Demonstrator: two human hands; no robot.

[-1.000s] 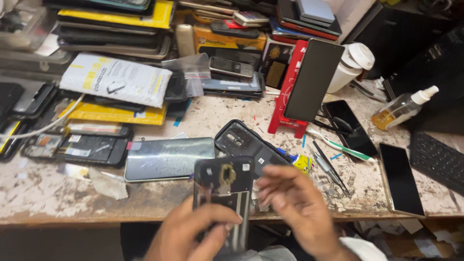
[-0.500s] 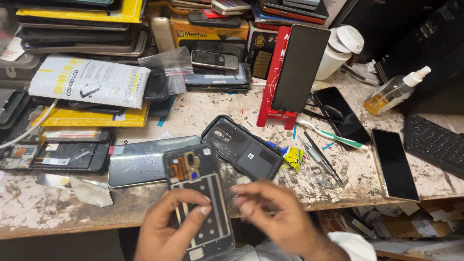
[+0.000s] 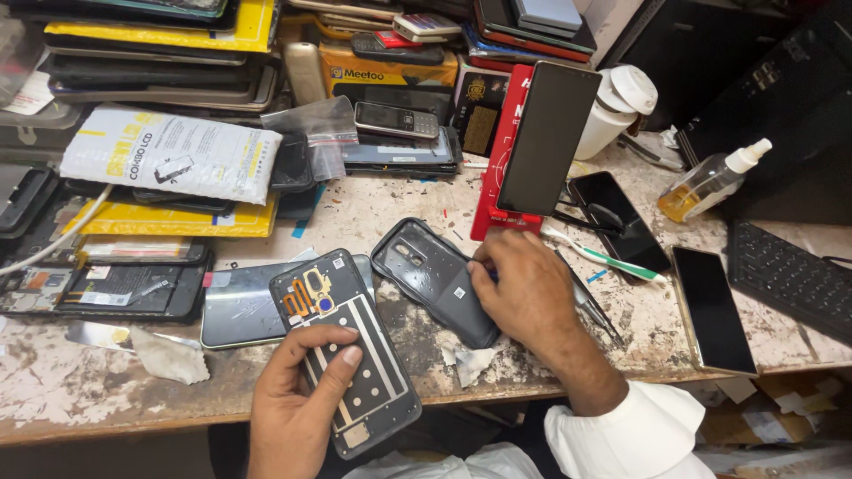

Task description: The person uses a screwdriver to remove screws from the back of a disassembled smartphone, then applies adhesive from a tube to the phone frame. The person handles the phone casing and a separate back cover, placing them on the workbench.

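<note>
Your left hand (image 3: 297, 399): fingers wrapped around the black opened phone frame (image 3: 346, 346), gripping it firmly.
Your right hand (image 3: 524, 288): fingertips pinched narrow, resting on the dark grey plastic back cover (image 3: 430, 275).

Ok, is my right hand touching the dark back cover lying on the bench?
Touching. In the head view the right hand rests against the back cover's right edge, fingertips on it, no gap showing.

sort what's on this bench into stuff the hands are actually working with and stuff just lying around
In hand or touched:
- left hand grips the opened phone frame
- right hand rests on the dark back cover

Lying about:
- toothbrush
- spray bottle
- phone propped on the red stand
- keyboard
- padded white packet
- phone with gold edge
</note>
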